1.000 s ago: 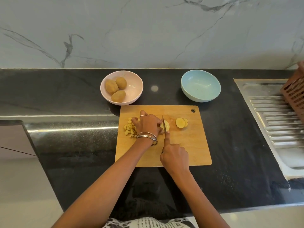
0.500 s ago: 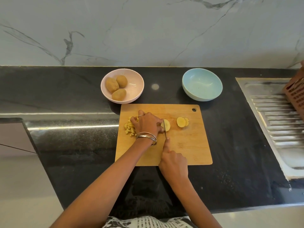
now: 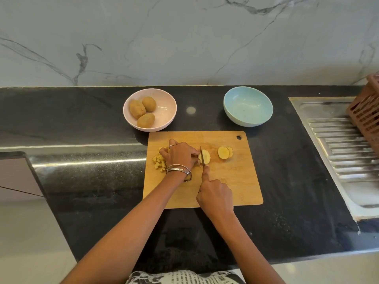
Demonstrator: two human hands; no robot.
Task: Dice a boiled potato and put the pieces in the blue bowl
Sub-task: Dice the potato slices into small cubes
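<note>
Now, left hand (image 3: 180, 155): fingers curled over the potato piece (image 3: 206, 156), pinning it to the cutting board (image 3: 235, 181)
Right hand (image 3: 215, 194): gripping the knife (image 3: 202, 157); forefinger straight along its back
Diced pieces (image 3: 159, 161): heaped just left of the left hand
Blue bowl (image 3: 248, 106): beyond the board, apart

One view only — head-worn, wide-angle, looking forward and steeply down from the person's side of the black counter (image 3: 82, 124). Marble wall (image 3: 184, 37) fills the top; cutting board (image 3: 231, 181) sits near centre, close; both forearms enter from the bottom edge. Sink drainer (image 3: 344, 148) cut off at right — straight lines bow toward the frame edges.
</note>
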